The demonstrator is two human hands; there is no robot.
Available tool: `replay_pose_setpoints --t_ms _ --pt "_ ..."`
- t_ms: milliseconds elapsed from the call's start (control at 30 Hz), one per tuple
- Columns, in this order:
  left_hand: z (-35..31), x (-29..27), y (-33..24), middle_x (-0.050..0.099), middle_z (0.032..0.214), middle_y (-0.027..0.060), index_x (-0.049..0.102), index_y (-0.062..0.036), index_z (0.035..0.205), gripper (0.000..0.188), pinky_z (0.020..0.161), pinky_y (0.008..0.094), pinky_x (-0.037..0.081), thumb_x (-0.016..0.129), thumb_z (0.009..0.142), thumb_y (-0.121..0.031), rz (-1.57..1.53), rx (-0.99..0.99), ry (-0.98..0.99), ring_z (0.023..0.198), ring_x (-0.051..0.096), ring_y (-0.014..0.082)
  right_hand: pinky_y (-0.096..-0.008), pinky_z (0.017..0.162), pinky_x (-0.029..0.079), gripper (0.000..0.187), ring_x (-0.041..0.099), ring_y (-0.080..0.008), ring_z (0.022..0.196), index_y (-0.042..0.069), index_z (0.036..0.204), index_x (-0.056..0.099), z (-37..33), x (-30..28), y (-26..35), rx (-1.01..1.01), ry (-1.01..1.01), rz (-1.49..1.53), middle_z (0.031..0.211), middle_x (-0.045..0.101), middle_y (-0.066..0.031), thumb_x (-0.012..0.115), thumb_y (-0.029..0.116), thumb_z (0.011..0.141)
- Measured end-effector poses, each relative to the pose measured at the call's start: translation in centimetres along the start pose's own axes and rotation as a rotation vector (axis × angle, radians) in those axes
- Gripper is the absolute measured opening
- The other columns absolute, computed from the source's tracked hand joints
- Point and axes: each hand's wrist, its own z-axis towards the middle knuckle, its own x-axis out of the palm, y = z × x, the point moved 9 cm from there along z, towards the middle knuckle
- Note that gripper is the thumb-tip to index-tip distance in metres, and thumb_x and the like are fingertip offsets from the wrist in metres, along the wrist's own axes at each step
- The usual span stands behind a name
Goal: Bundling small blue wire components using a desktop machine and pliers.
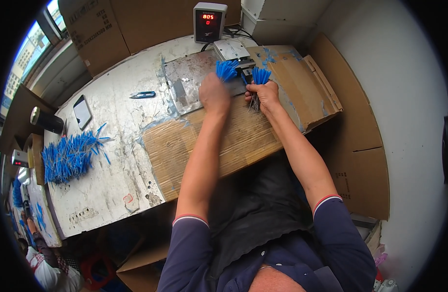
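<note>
The surface (pixel 112 160) is a worn, scuffed pale top, scratched and stained. A sheet of brown cardboard (pixel 233 141) lies across its near edge, with a scratched metal plate (pixel 185 82) behind it and more cardboard (pixel 302 87) off to the right. Toward the left lies a loose heap of blue-tipped wires (pixel 70 155). Beyond that, a dark phone (pixel 82 112) lies flat, a black cylinder (pixel 46 120) on its side just beside it, and blue-handled snips (pixel 142 95) rest further in. At the far edge stands a small counter box (pixel 210 22) with a red display.
</note>
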Motion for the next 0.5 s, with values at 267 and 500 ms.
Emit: replay_pose_setpoints --t_ms 267,500 --pt "0.09 -0.69 0.67 0.063 0.09 0.0166 0.058 -0.0048 0.094 0.008 0.079 0.05 0.045 0.056 0.087 -0.007 -0.066 -0.048 -0.119 0.087 0.06 0.0394 -0.0314 0.043 0.057 0.012 0.066 -0.0201 0.054 -0.003 0.084 0.06 1.06 0.91 0.72 -0.017 -0.106 -0.161 0.071 0.065 -0.0127 0.071 -0.008 0.08" --pt "0.2 -0.62 -0.05 0.064 0.089 0.0172 0.057 -0.0046 0.093 0.006 0.08 0.0502 0.044 0.056 0.087 -0.008 -0.083 -0.007 -0.072 0.088 0.06 0.04 -0.0323 0.047 0.058 0.011 0.067 -0.0208 0.058 -0.003 0.09 0.063 0.72 0.64 0.61 -0.055 -0.081 -0.025 0.073 0.066 -0.0122 0.07 -0.005 0.082"
